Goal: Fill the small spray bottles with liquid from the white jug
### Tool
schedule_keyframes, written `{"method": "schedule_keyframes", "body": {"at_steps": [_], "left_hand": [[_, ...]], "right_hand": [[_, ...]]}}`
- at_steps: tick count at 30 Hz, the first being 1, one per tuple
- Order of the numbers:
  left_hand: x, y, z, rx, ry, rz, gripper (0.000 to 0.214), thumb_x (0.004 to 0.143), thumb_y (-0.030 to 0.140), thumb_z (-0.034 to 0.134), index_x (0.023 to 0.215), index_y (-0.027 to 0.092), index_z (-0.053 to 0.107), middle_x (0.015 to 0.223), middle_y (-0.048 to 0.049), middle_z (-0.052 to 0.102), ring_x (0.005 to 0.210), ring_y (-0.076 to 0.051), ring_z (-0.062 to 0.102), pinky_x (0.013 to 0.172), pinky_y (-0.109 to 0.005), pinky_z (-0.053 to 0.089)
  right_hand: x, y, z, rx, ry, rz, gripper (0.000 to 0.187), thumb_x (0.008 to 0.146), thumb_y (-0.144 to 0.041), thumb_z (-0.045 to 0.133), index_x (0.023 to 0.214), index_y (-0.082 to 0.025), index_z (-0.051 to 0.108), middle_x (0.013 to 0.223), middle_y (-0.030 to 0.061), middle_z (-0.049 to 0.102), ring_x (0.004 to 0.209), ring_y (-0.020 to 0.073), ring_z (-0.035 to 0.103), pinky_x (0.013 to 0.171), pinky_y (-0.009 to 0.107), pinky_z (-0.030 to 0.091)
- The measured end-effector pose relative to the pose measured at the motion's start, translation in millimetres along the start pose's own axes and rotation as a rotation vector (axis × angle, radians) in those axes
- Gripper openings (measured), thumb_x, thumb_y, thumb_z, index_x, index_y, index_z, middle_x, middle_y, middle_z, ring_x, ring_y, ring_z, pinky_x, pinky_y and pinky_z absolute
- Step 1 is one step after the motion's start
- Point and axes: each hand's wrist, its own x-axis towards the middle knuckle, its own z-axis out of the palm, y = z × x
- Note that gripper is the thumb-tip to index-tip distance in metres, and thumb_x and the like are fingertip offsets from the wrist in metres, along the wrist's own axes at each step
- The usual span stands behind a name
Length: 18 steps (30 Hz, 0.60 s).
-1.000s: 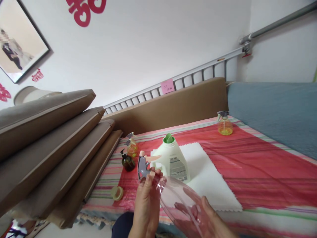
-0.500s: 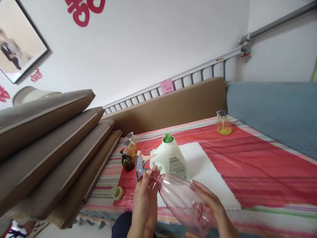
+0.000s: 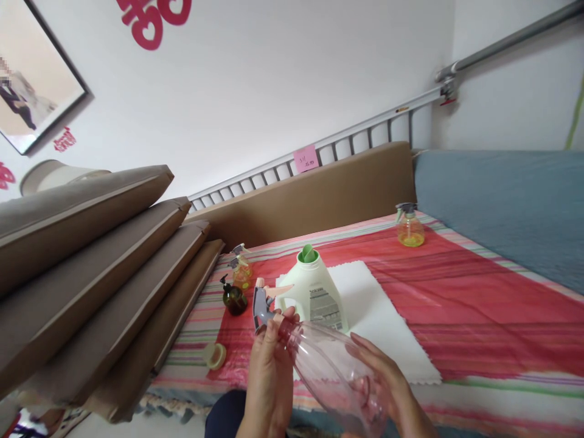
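Note:
A clear pink spray bottle point(image 3: 335, 365) lies slantwise between my two hands, its base toward the lower right. My left hand point(image 3: 272, 359) closes its fingers around the neck, just below the grey and peach trigger head point(image 3: 264, 304). Around the bottle's lower body wraps my right hand point(image 3: 387, 377), with part of it hidden behind the clear plastic. Just beyond the bottle stands a pale green detergent jug point(image 3: 314, 289) with a green spout in its mouth. A pale round cap point(image 3: 214, 356) rests on the cloth to the left.
Behind the cap are a dark pump bottle point(image 3: 234, 298) and orange spray bottles point(image 3: 243, 275). A spray bottle with yellow liquid point(image 3: 410, 228) stands at the far right. A white mat point(image 3: 378, 304) lies on the red striped cloth point(image 3: 456, 292). Stacked cushions point(image 3: 104, 274) border the left side.
The trigger head and bottle neck have shifted slightly right with my left hand. Both hands keep their hold. The rest of the scene has shifted slightly left in view.

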Motion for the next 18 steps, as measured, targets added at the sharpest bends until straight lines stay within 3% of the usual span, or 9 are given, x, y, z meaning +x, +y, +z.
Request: {"method": "schedule_keyframes", "body": {"at_steps": [5, 7, 9, 11, 14, 16, 18], "left_hand": [[-2, 1, 4.0, 0.018, 0.015, -0.006, 0.024, 0.063, 0.033, 0.077, 0.078, 0.015, 0.069, 0.089, -0.0087, 0.071, 0.086, -0.019, 0.064, 0.082, -0.033, 0.047], [-3, 1, 5.4, 0.026, 0.01, 0.001, 0.025, 0.063, 0.033, 0.077, 0.08, 0.015, 0.069, 0.089, -0.0082, 0.071, 0.086, -0.019, 0.063, 0.083, -0.033, 0.046], [-3, 1, 5.6, 0.036, -0.01, 0.01, 0.024, 0.064, 0.033, 0.076, 0.08, 0.015, 0.069, 0.089, -0.008, 0.071, 0.087, -0.019, 0.063, 0.085, -0.034, 0.046], [-3, 2, 4.6, 0.049, -0.048, 0.017, 0.022, 0.065, 0.031, 0.075, 0.08, 0.016, 0.069, 0.089, -0.0077, 0.071, 0.088, -0.019, 0.063, 0.086, -0.034, 0.045], [-3, 2, 1.9, 0.07, -0.109, 0.024, 0.017, 0.069, 0.029, 0.072, 0.08, 0.016, 0.069, 0.093, -0.0075, 0.07, 0.09, -0.019, 0.063, 0.087, -0.032, 0.044], [-3, 1, 0.6, 0.086, -0.123, 0.036, 0.015, 0.073, 0.027, 0.069, 0.082, 0.016, 0.069, 0.094, -0.0075, 0.069, 0.09, -0.017, 0.063, 0.086, -0.031, 0.045], [-3, 0, -0.1, 0.095, -0.117, 0.058, 0.014, 0.076, 0.026, 0.066, 0.086, 0.016, 0.068, 0.094, -0.0072, 0.069, 0.089, -0.016, 0.063, 0.085, -0.03, 0.045]], "right_hand": [[-4, 3, 3, 0.066, -0.009, 0.064, 0.069, 0.067, -0.026, 0.071, 0.128, -0.025, 0.04, 0.137, 0.0118, 0.038, 0.125, 0.0319, 0.038, 0.09, 0.039, 0.049], [-5, 2, 6, 0.16, 0.008, 0.162, 0.069, 0.065, -0.032, 0.073, 0.126, -0.027, 0.042, 0.138, 0.0111, 0.038, 0.125, 0.0315, 0.039, 0.089, 0.039, 0.049], [-3, -2, 9, 0.363, 0.038, 0.345, 0.074, 0.062, -0.041, 0.075, 0.126, -0.029, 0.039, 0.137, 0.0115, 0.039, 0.122, 0.0302, 0.043, 0.087, 0.037, 0.049], [3, -8, 9, 0.635, 0.011, 0.614, 0.08, 0.061, -0.053, 0.072, 0.128, -0.03, 0.034, 0.132, 0.0133, 0.045, 0.11, 0.0292, 0.054, 0.074, 0.035, 0.053], [13, -20, 5, 0.986, -0.161, 1.02, 0.067, 0.072, -0.066, 0.052, 0.125, -0.027, 0.039, 0.108, 0.0128, 0.062, 0.083, 0.0249, 0.067, 0.049, 0.027, 0.051], [17, -25, 3, 1.122, -0.286, 1.158, 0.061, 0.079, -0.068, 0.038, 0.114, -0.02, 0.051, 0.088, 0.0109, 0.068, 0.065, 0.0194, 0.068, 0.046, 0.023, 0.049], [18, -26, 2, 1.227, -0.36, 1.166, 0.067, 0.078, -0.071, 0.032, 0.104, -0.015, 0.058, 0.081, 0.0109, 0.069, 0.053, 0.0143, 0.065, 0.045, 0.021, 0.048]]}}
